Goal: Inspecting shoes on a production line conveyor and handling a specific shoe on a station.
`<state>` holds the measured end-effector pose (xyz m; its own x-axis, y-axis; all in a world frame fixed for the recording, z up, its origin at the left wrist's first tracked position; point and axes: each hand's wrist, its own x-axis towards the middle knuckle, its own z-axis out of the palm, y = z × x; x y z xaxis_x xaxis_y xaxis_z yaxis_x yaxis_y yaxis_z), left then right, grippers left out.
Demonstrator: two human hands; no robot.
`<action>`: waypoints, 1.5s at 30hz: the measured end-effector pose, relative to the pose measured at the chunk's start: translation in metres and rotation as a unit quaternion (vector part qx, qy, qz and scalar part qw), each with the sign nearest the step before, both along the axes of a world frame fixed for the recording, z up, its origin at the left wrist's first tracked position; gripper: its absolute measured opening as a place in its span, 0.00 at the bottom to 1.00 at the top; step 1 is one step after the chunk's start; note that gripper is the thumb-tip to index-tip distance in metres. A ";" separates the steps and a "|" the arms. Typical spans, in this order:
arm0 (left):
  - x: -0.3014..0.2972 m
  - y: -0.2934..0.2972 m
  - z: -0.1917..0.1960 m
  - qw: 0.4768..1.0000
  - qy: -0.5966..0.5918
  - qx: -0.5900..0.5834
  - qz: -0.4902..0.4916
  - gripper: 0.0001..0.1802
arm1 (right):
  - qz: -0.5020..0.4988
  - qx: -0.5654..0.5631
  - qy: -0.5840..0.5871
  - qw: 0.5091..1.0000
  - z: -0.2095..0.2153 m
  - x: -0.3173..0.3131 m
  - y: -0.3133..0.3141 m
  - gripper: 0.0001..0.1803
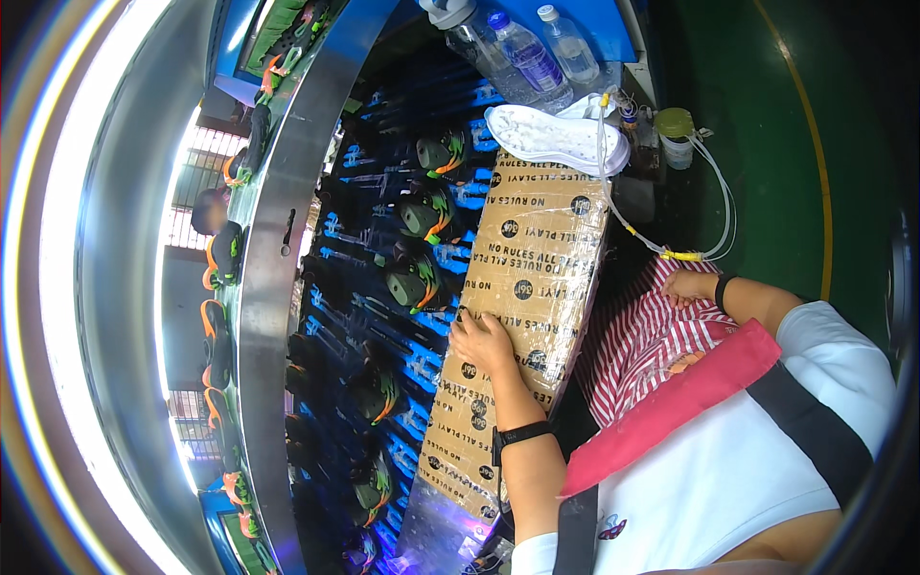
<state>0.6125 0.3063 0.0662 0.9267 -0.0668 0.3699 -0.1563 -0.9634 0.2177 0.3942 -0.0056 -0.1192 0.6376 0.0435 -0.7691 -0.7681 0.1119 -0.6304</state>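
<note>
My left hand lies flat on a long board covered in printed brown cardboard under clear wrap. Its fingers are spread near the board's left edge and hold nothing. My right hand rests against the red-and-white striped apron at my lap, fingers slightly bent, with nothing seen in it. Left of the board, dark green shoe uppers with orange and bright green trim sit in a row among blue parts. A white shoe sole lies across the board's far end.
Beyond the sole stand clear plastic bottles. A jar with a yellow-green lid and a white looped tube are at the right. A metal rail runs along the left, with more shoes and a distant person past it.
</note>
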 end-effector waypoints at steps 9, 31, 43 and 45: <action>-0.002 0.011 0.006 1.000 -0.010 0.004 0.017 0.23 | 0.016 0.002 -0.005 1.000 0.000 0.012 0.003 0.11; -0.001 0.010 0.005 1.000 -0.013 -0.003 0.013 0.23 | 0.010 0.010 -0.008 1.000 0.000 0.010 0.002 0.12; 0.000 0.008 0.001 1.000 -0.015 -0.005 0.003 0.23 | -0.011 0.024 -0.005 1.000 0.006 0.006 0.002 0.11; -0.002 0.016 0.005 1.000 -0.021 -0.006 0.015 0.23 | 0.004 0.015 -0.015 1.000 0.008 0.014 0.004 0.11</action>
